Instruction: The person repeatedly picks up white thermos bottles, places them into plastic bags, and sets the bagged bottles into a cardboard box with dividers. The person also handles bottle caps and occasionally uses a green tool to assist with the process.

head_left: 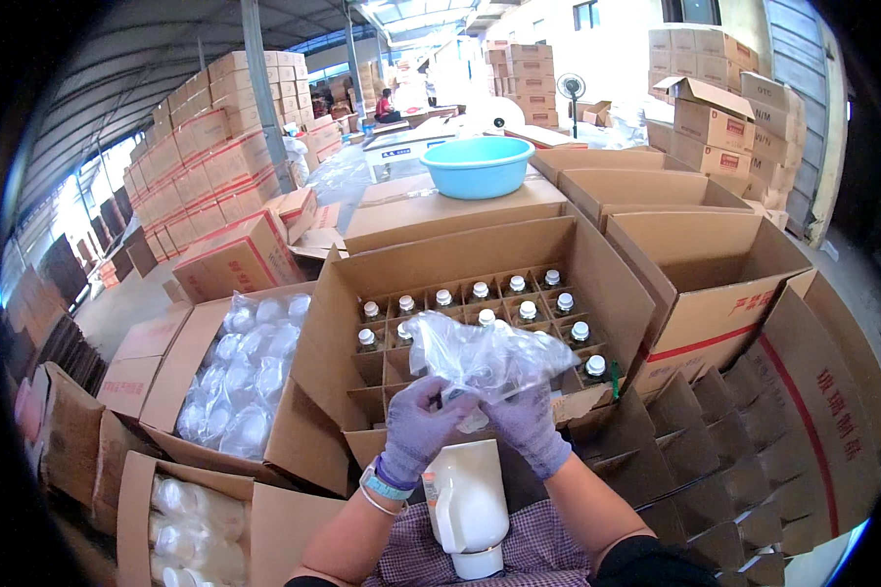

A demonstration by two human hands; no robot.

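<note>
My left hand [423,430] and my right hand [531,428], both in pale purple gloves, grip the near edge of a crumpled clear plastic bag [489,354]. The bag spreads over the front of an open cardboard box [323,328] and hides part of it. Cardboard dividers split that box into cells. Several bottles with white caps [480,291] stand upright in the cells, and some front cells hold none. Below my hands a cream-white jug [475,499] with a side handle lies in my lap on a checked cloth, its white cap toward me.
On the left, one carton holds bagged clear containers [240,391] and another holds white jugs [191,528]. Loose dividers [705,450] lie at the right, beside open boxes [705,254]. Behind are a blue basin [477,168], stacked cartons [206,166], a fan [572,93] and a seated person [387,108].
</note>
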